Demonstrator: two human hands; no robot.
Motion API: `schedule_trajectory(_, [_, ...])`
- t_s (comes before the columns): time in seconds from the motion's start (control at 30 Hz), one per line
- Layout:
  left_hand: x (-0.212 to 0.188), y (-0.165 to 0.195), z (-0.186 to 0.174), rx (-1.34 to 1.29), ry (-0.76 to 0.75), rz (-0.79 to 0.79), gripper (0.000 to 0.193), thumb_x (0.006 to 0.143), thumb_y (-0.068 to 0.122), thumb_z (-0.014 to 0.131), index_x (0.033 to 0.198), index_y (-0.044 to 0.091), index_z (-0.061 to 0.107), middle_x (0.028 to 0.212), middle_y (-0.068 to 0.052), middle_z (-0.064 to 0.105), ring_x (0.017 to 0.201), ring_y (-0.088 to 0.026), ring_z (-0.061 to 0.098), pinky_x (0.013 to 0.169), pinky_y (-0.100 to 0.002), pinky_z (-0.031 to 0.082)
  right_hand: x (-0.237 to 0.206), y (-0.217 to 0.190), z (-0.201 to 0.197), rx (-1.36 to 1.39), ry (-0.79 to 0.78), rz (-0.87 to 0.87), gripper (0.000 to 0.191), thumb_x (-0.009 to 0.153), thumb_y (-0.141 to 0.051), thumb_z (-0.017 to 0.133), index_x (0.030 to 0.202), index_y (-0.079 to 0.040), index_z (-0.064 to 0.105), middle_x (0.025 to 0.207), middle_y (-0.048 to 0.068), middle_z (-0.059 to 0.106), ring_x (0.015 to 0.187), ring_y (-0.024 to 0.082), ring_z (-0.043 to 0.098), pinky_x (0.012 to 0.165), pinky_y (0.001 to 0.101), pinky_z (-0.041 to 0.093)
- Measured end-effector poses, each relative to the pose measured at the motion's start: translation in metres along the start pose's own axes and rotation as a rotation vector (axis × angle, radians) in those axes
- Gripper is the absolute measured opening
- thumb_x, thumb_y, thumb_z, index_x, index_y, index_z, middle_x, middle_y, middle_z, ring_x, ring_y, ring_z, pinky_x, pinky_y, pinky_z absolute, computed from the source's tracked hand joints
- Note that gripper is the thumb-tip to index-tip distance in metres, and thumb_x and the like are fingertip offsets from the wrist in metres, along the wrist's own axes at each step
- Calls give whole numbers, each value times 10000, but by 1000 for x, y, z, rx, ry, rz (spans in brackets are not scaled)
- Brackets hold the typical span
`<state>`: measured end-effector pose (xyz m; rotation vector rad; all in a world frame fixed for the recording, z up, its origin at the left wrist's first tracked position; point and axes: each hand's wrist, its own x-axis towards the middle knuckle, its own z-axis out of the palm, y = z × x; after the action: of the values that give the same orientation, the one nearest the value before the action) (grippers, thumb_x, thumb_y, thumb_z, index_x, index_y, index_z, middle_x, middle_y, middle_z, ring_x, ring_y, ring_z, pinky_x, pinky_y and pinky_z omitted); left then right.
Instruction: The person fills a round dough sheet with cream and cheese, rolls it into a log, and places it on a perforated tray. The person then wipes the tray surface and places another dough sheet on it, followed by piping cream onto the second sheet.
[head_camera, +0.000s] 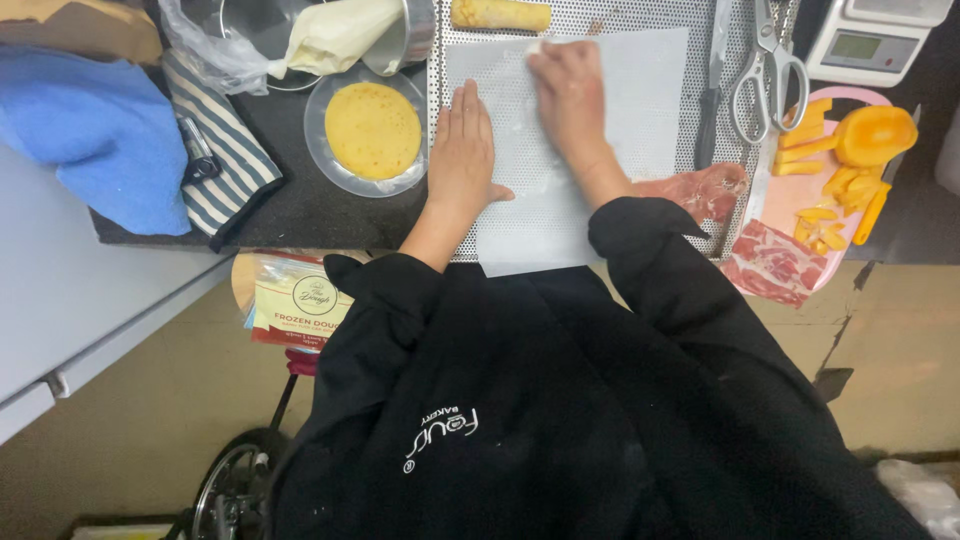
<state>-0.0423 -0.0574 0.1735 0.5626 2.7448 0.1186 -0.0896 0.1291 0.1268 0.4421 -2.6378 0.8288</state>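
Pressing flat, both the left hand (462, 148) and right hand (570, 98) rest with fingers together on a translucent pastry sheet (640, 90) over the perforated tray (600, 15).

Counts on the worktop

Two hands, left hand (462, 150) and right hand (570, 95), lie on one translucent sheet (640, 90) over one perforated tray (715, 30). One rolled pastry (500, 14), one round flatbread (373, 130), one pair of scissors (768, 70), one knife (712, 100), one scale (870, 40), one blue cloth (100, 130), one striped towel (225, 150).
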Motion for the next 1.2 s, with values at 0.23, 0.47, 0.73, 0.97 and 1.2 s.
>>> schedule_trajectory(0.23, [9,-14,9,-6,113,37,1204,603,513,912,1513,-62,372,1583,-193,335,1452,-315,375,1193,-505,313,-9,30,-30,504,182,397,221,908,92,614,1081,-13,704,1126,133,643,1032,318,661,864,362,551])
schedule_trajectory(0.47, [15,-16,10,-51,115,50,1267,528,504,931,1520,-28,349,1614,-185,281,1442,-311,351,1193,-520,280,-24,-13,-17,16,-42,-45,231,833,62,676,1057,5,681,1136,154,643,1041,354,629,888,410,550])
schedule_trajectory(0.73, [20,-23,10,-49,69,41,1300,529,572,908,1530,-7,314,1647,-184,200,1504,-304,261,1205,-533,236,-15,13,-27,-60,9,199,175,940,25,714,1105,-23,686,1226,135,656,1091,335,652,945,416,566])
schedule_trajectory(0.97, [20,-20,7,32,9,27,1356,547,633,874,1561,-24,260,1648,-175,177,1508,-291,252,1208,-540,214,-1,-17,-2,75,-91,-104,296,825,70,677,1116,21,688,1146,156,642,1067,351,622,896,421,554])
schedule_trajectory(1.2, [22,-21,4,48,3,21,1363,550,638,869,1568,-29,255,1663,-171,174,1512,-281,252,1208,-540,207,-15,11,-9,-127,4,110,297,823,87,650,1110,30,703,1069,169,630,1009,362,597,871,438,525])
